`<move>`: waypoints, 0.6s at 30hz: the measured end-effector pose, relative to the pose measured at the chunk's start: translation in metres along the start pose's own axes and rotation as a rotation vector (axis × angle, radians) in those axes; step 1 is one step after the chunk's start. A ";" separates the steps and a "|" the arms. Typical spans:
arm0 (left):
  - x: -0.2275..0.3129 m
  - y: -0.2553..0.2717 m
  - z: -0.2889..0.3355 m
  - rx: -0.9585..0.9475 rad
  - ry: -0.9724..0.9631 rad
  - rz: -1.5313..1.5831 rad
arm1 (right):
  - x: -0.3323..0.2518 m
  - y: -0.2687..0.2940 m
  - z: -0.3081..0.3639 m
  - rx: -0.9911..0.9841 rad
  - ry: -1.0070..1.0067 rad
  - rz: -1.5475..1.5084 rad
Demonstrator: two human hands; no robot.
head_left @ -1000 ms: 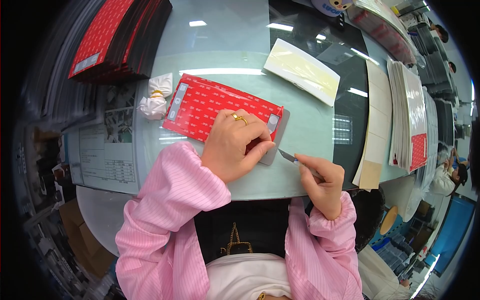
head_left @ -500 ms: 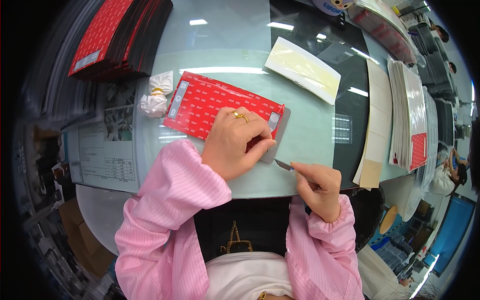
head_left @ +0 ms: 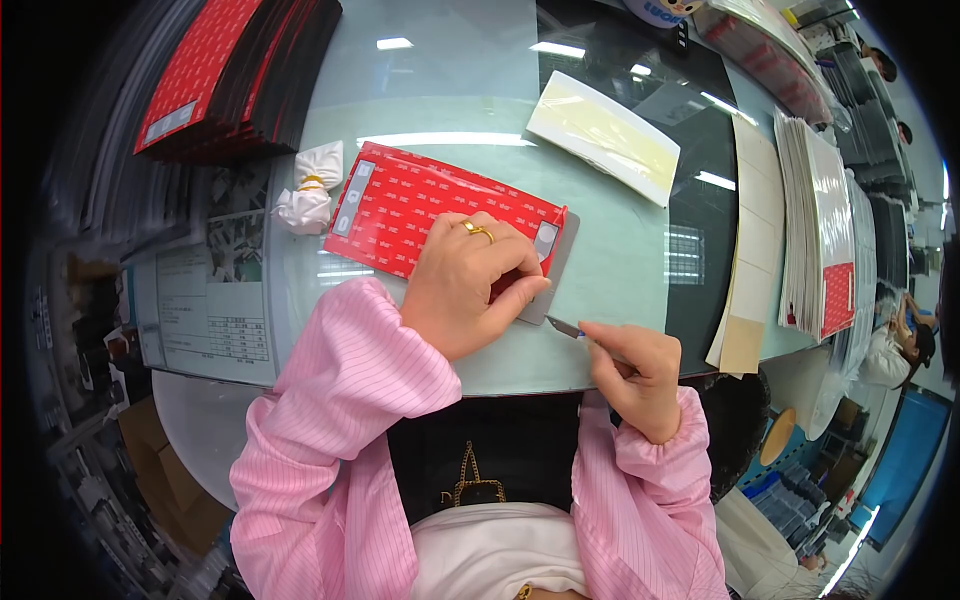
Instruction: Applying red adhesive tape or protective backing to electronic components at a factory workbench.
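A pale, glass-topped table (head_left: 620, 270) reflects bright ceiling lights, with a crowded workroom around it. On it lies a red sheet (head_left: 430, 195), slanted, over a gray plate (head_left: 564, 255) that shows beyond its right end. The left hand (head_left: 470, 285) rests on the red sheet's near edge, thumb and forefinger tips together; whether they pinch anything cannot be told. The right hand (head_left: 640, 370), nearer the body than the red sheet, closes thumb and fingers around a small knife (head_left: 567, 329), its tip just by the plate's near corner. A second ago the blade pointed in farther up beside the plate; the left hand has barely moved. Left of the red sheet sits a white bundle (head_left: 312, 185); beyond its right end, a white-and-yellow pad (head_left: 607, 138); beyond its left end, a red-topped stack (head_left: 205, 75).
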State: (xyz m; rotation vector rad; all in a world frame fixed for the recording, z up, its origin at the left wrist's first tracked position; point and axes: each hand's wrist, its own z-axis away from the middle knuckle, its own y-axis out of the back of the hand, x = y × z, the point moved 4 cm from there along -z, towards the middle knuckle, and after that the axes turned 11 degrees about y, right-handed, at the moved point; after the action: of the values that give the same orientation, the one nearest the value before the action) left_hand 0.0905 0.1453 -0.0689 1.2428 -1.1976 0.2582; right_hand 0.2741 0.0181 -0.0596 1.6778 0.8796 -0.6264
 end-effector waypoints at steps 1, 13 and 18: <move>0.000 0.000 0.000 0.001 0.002 -0.002 | -0.001 0.001 -0.001 -0.013 0.008 -0.007; 0.001 0.001 -0.001 -0.048 0.042 -0.023 | 0.003 0.000 -0.001 0.065 -0.054 -0.026; 0.001 0.002 -0.001 -0.046 0.038 -0.030 | 0.002 -0.002 -0.002 0.050 -0.038 -0.006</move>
State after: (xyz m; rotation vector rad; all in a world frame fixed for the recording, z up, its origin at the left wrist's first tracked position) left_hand 0.0898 0.1464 -0.0671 1.2100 -1.1452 0.2301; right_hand 0.2737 0.0206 -0.0616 1.7027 0.8487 -0.6874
